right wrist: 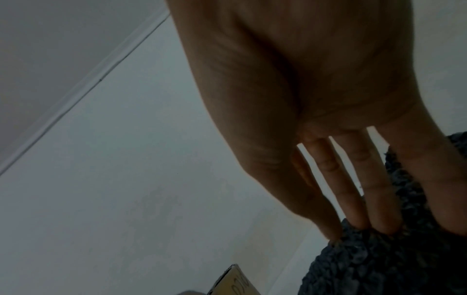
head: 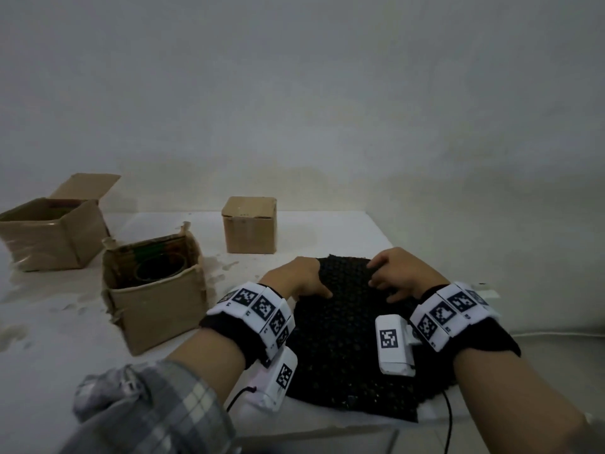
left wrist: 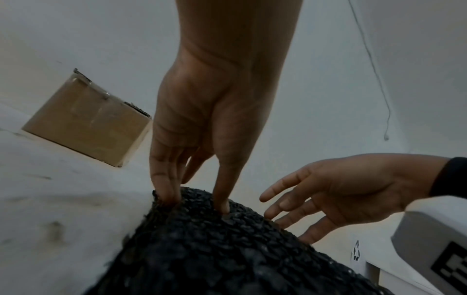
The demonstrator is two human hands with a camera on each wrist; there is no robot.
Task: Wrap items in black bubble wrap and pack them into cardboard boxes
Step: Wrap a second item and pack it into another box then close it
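The left hand (head: 302, 278) rests on the far left part of the black bubble wrap (head: 347, 335), its fingers nearly straight; in the left wrist view the thumb tip and fingertips (left wrist: 223, 207) press into the bumpy surface. The right hand (head: 397, 276) lies on the far right part with fingers spread and relaxed, their tips touching the wrap, gripping nothing.

What lies under the wrap is hidden; the sheet humps up beneath the hands, so something may sit below, but I cannot tell what. The right wrist view is dim and mostly filled by the palm. The wrap's near edge is partly covered by the wrist cameras and forearms.

The wrap is matt black with rows of small bubbles, spread on the white table (head: 65, 322) in front of the person, near the table's right edge.

To the left stands an open cardboard box (head: 157, 303) with torn flaps, holding a dark round object I cannot make out. Farther left is a 2nd open box (head: 49, 234), its contents unclear. Behind the wrap sits a closed small box (head: 250, 226), taped on top.

A box corner in the right wrist view carries handwriting, unreadable. A recycling symbol (left wrist: 357, 250) shows on a white surface.
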